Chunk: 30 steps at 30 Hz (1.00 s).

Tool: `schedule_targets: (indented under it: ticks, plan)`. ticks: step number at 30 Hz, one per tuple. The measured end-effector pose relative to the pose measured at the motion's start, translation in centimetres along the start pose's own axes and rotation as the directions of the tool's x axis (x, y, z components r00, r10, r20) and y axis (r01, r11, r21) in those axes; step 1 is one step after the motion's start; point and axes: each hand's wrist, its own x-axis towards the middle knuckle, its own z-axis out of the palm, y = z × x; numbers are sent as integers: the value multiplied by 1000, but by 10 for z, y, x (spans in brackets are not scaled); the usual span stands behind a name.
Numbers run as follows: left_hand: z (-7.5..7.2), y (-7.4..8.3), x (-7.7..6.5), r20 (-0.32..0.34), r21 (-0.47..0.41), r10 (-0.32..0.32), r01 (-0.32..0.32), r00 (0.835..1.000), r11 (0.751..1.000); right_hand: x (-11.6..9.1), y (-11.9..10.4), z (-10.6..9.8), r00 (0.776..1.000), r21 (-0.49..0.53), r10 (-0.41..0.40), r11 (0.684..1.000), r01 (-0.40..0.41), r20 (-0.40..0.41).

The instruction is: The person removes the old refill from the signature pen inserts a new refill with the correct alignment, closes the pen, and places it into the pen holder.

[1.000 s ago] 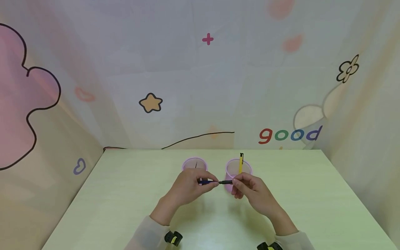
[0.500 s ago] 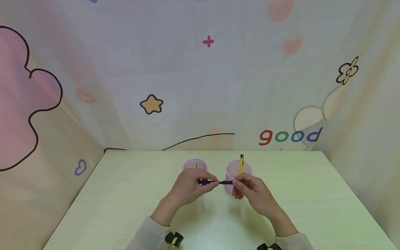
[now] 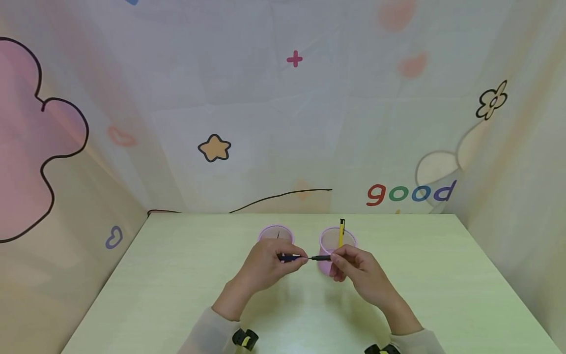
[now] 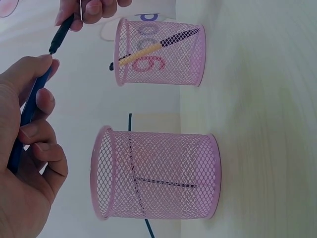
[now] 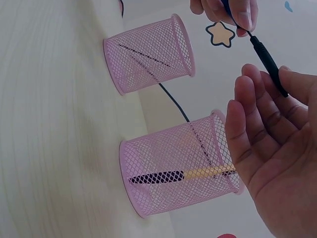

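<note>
My left hand point(image 3: 265, 265) pinches the blue barrel point(image 4: 30, 101) of a pen between thumb and fingers, level above the table. The thumb and forefinger of my right hand point(image 3: 364, 276) grip the pen's black end section point(image 5: 267, 60). A short, thin piece bridges the gap between these two parts. Just behind my left hand stands a pink mesh pen holder point(image 4: 163, 153) with a thin dark stick point(image 4: 166, 183) inside. Behind my right hand, a second pink mesh pen holder point(image 5: 158, 148) contains a yellow and black pen point(image 3: 341, 232).
Both holders rest on a pale green table point(image 3: 185, 280). A printed cloth point(image 3: 265, 123) hangs behind it and along the sides. Each wrist wears a black band point(image 3: 245, 339) near its light sleeve.
The hands have drawn slightly apart, widening the gap between the blue barrel and the black section and exposing more of the thin piece. Both holders stay in place.
</note>
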Motion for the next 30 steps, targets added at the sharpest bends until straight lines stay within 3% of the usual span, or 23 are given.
schedule_targets:
  ticks: [12,20,30]
  plan:
    - [-3,0,-2,16,0,-15,15,1000,1000,-1,1,-1,1000,-6,-9,1000,9,0]
    - [-5,2,-2,45,29,-75,74,996,997,0,2,-2,1000,-11,7,1000,-7,1]
    - [-3,0,-2,52,43,-42,40,998,998,1,0,-1,1000,-9,-4,1000,4,1]
